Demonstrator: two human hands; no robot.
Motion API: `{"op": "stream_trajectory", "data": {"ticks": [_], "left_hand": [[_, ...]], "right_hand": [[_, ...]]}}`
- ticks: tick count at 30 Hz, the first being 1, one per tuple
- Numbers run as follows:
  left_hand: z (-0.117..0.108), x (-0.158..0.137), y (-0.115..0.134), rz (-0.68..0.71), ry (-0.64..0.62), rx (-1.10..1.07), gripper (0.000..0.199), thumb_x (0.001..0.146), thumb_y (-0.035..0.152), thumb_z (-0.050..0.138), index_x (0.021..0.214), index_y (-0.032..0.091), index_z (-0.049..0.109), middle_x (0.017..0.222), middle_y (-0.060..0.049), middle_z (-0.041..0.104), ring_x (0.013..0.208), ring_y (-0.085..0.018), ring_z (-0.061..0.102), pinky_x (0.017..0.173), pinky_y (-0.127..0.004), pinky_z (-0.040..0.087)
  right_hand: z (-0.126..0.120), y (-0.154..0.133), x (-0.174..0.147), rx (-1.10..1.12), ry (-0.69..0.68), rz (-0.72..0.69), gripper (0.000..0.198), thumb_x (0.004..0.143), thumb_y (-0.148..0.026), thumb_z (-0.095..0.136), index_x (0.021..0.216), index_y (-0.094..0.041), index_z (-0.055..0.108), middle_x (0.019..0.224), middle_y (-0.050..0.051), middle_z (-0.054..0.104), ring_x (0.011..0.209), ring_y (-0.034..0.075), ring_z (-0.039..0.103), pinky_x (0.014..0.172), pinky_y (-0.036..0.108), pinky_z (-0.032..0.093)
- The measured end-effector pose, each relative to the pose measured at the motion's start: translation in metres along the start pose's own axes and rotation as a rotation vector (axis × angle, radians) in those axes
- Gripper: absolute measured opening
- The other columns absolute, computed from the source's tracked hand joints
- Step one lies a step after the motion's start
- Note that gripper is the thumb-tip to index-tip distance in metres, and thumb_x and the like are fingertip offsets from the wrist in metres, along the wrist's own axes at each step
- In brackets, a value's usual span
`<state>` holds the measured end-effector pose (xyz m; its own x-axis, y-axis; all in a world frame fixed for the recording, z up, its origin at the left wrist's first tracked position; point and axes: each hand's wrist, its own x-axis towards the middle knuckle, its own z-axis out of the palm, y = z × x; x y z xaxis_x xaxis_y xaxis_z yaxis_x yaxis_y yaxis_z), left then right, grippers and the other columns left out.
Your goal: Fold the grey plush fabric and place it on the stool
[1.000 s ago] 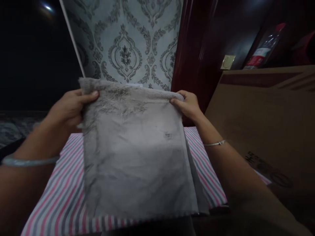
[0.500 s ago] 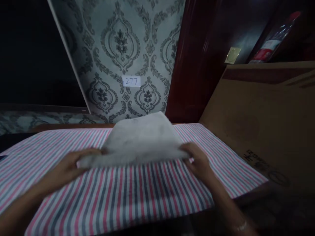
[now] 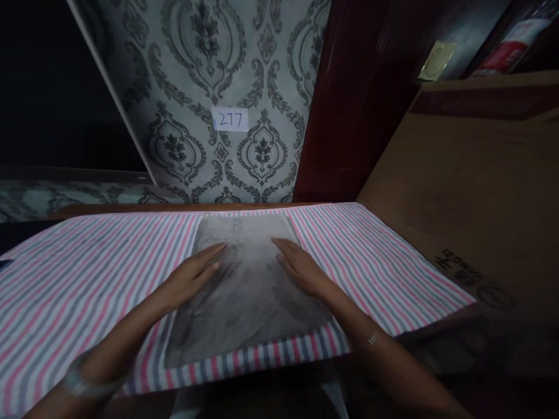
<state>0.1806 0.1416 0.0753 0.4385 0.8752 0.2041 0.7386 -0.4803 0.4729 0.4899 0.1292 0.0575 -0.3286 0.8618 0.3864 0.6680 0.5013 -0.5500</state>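
Note:
A grey cloth point(image 3: 244, 308) lies spread out flat on the striped tablecloth point(image 3: 109, 256), its near edge close to the table's front. My left hand point(image 3: 198, 270) rests on or just over the cloth's left side, fingers stretched forward. Over the right side is my right hand point(image 3: 299, 262), palm turned down and fingers extended. Neither hand grips anything. Whether the palms press on the cloth or hover slightly above it, I cannot tell.
To the right stands a big cardboard box point(image 3: 471, 192), with a red-labelled bottle point(image 3: 510, 49) behind its top edge. A dark screen point(image 3: 65, 99) is at the left. A paper marked 277 point(image 3: 230, 119) is on the patterned wall, beside a dark red panel point(image 3: 336, 116).
The cloth, held up by its near corners before, now lies flat on the table. Both hands have let go and moved inward and forward over it. The view has tilted down slightly.

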Motion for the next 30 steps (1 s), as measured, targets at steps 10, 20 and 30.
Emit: {"op": "stream_trajectory", "data": {"ticks": [10, 20, 30], "left_hand": [[0.093, 0.122, -0.003, -0.288, -0.076, 0.511, 0.060, 0.097, 0.040, 0.031, 0.151, 0.014, 0.034, 0.161, -0.016, 0.025, 0.149, -0.032, 0.021, 0.118, -0.059, 0.017], [0.099, 0.120, -0.015, -0.224, -0.093, 0.519, 0.058, 0.097, 0.045, 0.027, 0.152, 0.027, 0.032, 0.162, -0.004, 0.023, 0.149, -0.033, 0.020, 0.117, -0.061, 0.019], [0.092, 0.118, -0.020, -0.125, -0.062, 0.332, 0.051, 0.096, 0.031, 0.032, 0.144, 0.030, 0.046, 0.158, -0.002, 0.034, 0.147, -0.026, 0.028, 0.119, -0.057, 0.020]], "right_hand": [[0.092, 0.026, 0.095, -0.277, -0.154, 0.184, 0.054, 0.095, -0.026, 0.037, 0.149, -0.021, 0.040, 0.159, 0.008, 0.031, 0.149, 0.030, 0.019, 0.118, 0.059, 0.012], [0.061, 0.094, 0.119, -0.368, -0.189, 0.562, 0.069, 0.098, -0.055, 0.026, 0.157, -0.021, 0.019, 0.165, 0.007, 0.010, 0.151, 0.028, 0.007, 0.118, 0.050, 0.011], [0.056, 0.095, 0.111, -0.417, -0.110, 0.624, 0.062, 0.099, -0.039, 0.027, 0.155, -0.013, 0.025, 0.164, 0.011, 0.017, 0.150, 0.028, 0.010, 0.118, 0.053, 0.012]]}}
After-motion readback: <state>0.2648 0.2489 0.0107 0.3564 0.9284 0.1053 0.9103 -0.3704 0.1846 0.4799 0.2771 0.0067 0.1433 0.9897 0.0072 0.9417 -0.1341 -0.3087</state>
